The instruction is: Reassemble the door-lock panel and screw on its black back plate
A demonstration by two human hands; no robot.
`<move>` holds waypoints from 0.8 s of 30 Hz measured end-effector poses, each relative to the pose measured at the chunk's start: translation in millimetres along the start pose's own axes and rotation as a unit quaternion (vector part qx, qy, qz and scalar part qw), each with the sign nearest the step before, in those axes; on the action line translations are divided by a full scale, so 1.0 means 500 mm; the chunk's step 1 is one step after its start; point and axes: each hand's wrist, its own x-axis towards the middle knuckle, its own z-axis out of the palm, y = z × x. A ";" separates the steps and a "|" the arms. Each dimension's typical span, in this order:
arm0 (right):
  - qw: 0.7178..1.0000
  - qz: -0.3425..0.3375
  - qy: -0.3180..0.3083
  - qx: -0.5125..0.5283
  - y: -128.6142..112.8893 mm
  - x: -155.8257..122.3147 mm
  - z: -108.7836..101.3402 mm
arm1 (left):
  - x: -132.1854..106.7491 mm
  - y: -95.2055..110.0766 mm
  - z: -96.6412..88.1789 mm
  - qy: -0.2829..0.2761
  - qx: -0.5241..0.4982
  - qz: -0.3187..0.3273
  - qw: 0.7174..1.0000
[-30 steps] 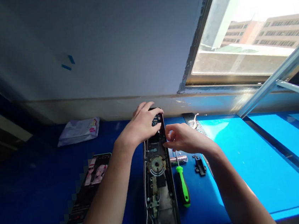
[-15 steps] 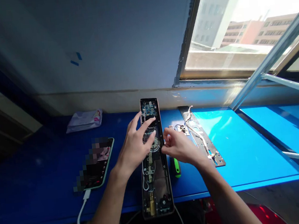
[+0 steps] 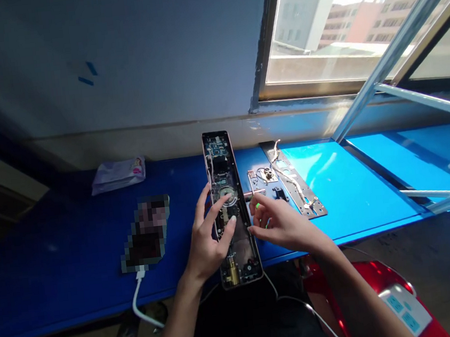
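Observation:
A long, narrow device housing [image 3: 250, 249] with a dark interior stands tilted at the table's front edge, its inside facing me. It holds a circuit board [image 3: 217, 147], wires, a round part and a brass fitting [image 3: 233, 271]. My left hand [image 3: 211, 229] lies over its left side with fingers spread, index finger and thumb reaching across the inside. Beside the right rim is my right hand [image 3: 273, 220], fingers loosely curled and thumb apart, its tip at the rim. Behind those fingers, a green-handled tool [image 3: 258, 206] is mostly hidden.
Right of the housing lie small loose parts [image 3: 268, 174] and a perforated black plate [image 3: 315, 210] with a pale cable. A phone [image 3: 147, 233] on a white charging cable [image 3: 136, 301] and a plastic packet [image 3: 119, 174] are left. Metal bars [image 3: 383, 71] cross at right.
My left hand has slid down the housing, uncovering more of the upper board. My right hand's fingers have loosened from a tighter curl. The whole view has shifted.

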 end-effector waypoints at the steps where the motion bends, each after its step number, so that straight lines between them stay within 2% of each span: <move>1: 1.000 0.001 -0.005 -0.003 -0.002 -0.008 0.006 | -0.004 -0.001 0.000 -0.003 -0.001 0.004 1.000; 3: 1.000 0.004 -0.001 -0.012 -0.001 -0.018 0.021 | -0.009 -0.002 0.000 -0.012 -0.003 0.015 1.000; 8: 0.998 0.016 0.061 -0.032 0.017 -0.020 0.058 | -0.012 -0.002 -0.002 -0.030 -0.010 0.032 0.999; 13: 0.994 0.026 0.102 -0.041 0.031 -0.016 0.079 | -0.010 -0.001 -0.002 -0.034 -0.012 0.037 0.999; 18: 0.992 0.025 0.114 -0.050 0.027 -0.019 0.080 | -0.010 -0.003 -0.002 -0.034 -0.010 0.037 0.999; 24: 0.994 -0.007 0.093 -0.059 0.023 -0.033 0.076 | -0.011 -0.003 -0.004 -0.030 -0.011 0.027 0.999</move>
